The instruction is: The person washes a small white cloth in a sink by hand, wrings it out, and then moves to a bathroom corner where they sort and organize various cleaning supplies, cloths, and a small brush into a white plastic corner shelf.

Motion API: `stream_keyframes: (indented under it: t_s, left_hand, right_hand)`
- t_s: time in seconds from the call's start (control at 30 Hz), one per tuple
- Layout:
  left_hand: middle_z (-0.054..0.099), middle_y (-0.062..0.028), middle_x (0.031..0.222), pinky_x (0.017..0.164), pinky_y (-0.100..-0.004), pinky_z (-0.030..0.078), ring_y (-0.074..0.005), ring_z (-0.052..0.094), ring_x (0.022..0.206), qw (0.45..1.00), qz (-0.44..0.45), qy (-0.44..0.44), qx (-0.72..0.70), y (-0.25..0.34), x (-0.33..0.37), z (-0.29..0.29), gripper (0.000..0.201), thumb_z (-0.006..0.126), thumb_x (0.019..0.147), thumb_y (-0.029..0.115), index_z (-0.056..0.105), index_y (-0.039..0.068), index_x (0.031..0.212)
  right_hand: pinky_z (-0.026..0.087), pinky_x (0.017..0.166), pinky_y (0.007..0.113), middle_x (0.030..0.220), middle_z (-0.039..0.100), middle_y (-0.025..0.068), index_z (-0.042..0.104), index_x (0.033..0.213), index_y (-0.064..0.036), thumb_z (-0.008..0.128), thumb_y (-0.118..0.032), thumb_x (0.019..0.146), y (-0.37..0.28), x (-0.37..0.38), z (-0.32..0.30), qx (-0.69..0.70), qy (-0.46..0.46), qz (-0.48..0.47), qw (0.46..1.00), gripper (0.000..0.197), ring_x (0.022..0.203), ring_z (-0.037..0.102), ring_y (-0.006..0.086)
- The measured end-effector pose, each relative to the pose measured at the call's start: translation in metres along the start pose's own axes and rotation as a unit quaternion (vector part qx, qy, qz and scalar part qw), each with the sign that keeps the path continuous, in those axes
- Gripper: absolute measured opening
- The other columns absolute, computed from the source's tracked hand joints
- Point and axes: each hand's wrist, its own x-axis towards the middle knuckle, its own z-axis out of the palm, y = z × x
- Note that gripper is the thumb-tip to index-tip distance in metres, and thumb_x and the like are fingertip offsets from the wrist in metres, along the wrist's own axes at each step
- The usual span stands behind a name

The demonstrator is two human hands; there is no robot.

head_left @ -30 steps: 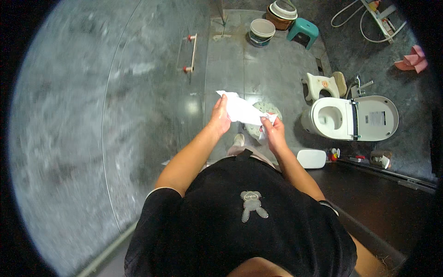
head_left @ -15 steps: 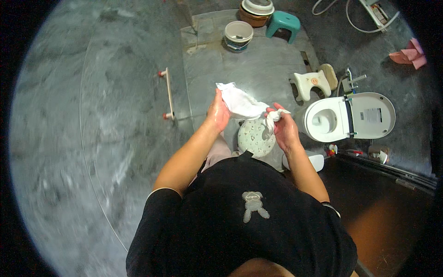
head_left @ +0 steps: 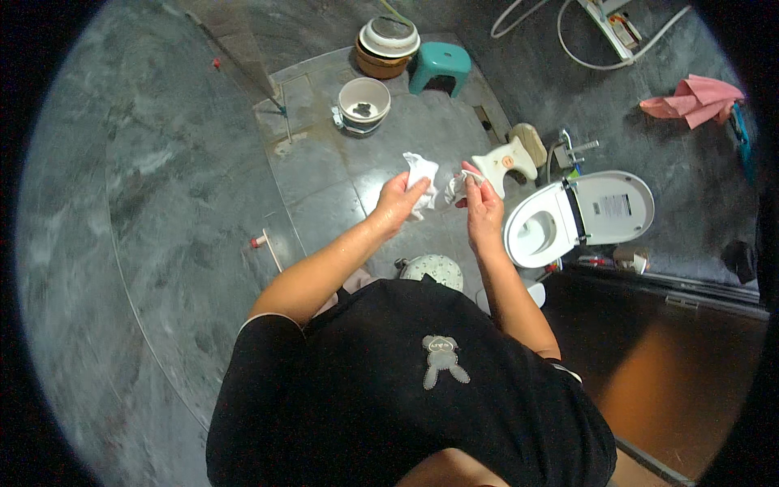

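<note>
My left hand [head_left: 396,201] is closed on a thin white cloth [head_left: 419,172], its thumb lying over the fabric; the cloth is bunched and hangs a little below the fingers. Just across from it, my right hand [head_left: 485,214] pinches a crumpled off-white cloth [head_left: 454,188] between thumb and fingers. A small gap parts the two cloths. Both hands are held out over the grey tiled floor [head_left: 329,191]. Beneath my arms, close to my body, sits a round pale patterned object [head_left: 438,266], partly hidden by my black shirt.
A white toilet [head_left: 535,231] with its lid raised stands at right, beside a cream footstool [head_left: 505,164]. Farther off are a bucket [head_left: 369,128] with dark things inside, stacked basins [head_left: 385,61] and a teal stool [head_left: 442,65]. A pink cloth [head_left: 694,101] hangs on the right wall.
The white cloth in my left hand was spread out and is now gathered up. My hands reach farther from my body, and the view has turned and shifted.
</note>
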Motion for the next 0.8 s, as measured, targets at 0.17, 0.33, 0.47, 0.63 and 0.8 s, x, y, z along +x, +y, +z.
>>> stream_keyframes:
  t_s: [0.17, 0.33, 0.47, 0.63, 0.8]
  left_hand:
    - [0.059, -0.0003, 0.092, 0.071, -0.0251, 0.046, -0.0091, 0.054, 0.081, 0.987, 0.081, -0.057, 0.129, 0.015, 0.035, 0.001, 0.032, 0.063, 0.081, 0.020, 0.054, 0.004, 0.107]
    - [0.060, -0.0029, 0.096, 0.075, -0.0256, 0.046, -0.0098, 0.055, 0.085, 0.961, 0.066, -0.108, 0.245, 0.015, 0.070, 0.005, 0.032, 0.063, 0.078, 0.013, 0.055, 0.002, 0.106]
    - [0.060, -0.0024, 0.095, 0.074, -0.0241, 0.045, -0.0097, 0.056, 0.086, 0.988, -0.056, -0.067, 0.130, 0.022, 0.104, -0.005, 0.028, 0.059, 0.080, 0.011, 0.055, 0.002, 0.106]
    - [0.059, -0.0042, 0.097, 0.077, -0.0246, 0.044, -0.0113, 0.055, 0.088, 0.983, 0.026, -0.099, 0.152, 0.035, 0.145, 0.027, 0.040, 0.067, 0.077, 0.023, 0.053, 0.002, 0.107]
    - [0.059, -0.0048, 0.099, 0.075, -0.0249, 0.045, -0.0108, 0.056, 0.087, 0.986, 0.013, -0.037, 0.163, 0.032, 0.219, 0.064, 0.036, 0.066, 0.078, 0.017, 0.054, 0.000, 0.108]
  right_hand:
    - [0.044, 0.058, 0.021, 0.098, 0.056, 0.0028, 0.062, 0.103, -0.0023, 0.054, -0.017, 0.087, 0.010, 0.028, 0.008, 0.038, 0.069, 0.053, 0.995, 0.023, 0.068, 0.049, 0.0062]
    - [0.033, 0.050, 0.017, 0.070, 0.053, -0.0061, 0.064, 0.100, -0.0063, 0.056, -0.026, 0.087, 0.020, 0.051, -0.009, -0.049, 0.107, 0.073, 0.990, 0.025, 0.056, 0.039, 0.0026]
    - [0.034, 0.055, 0.019, 0.073, 0.056, -0.0057, 0.065, 0.097, -0.0046, 0.053, -0.026, 0.089, 0.023, 0.081, -0.034, 0.074, 0.154, 0.146, 0.974, 0.026, 0.061, 0.044, 0.0035]
    - [0.036, 0.057, 0.020, 0.076, 0.058, -0.0033, 0.065, 0.095, -0.0034, 0.052, -0.030, 0.089, 0.032, 0.132, -0.045, 0.080, 0.094, 0.151, 0.981, 0.030, 0.064, 0.045, 0.0041]
    - [0.039, 0.055, 0.021, 0.072, 0.055, -0.0031, 0.062, 0.097, -0.0023, 0.058, -0.027, 0.086, 0.049, 0.199, -0.075, 0.121, 0.024, 0.173, 0.977, 0.027, 0.065, 0.047, 0.0049]
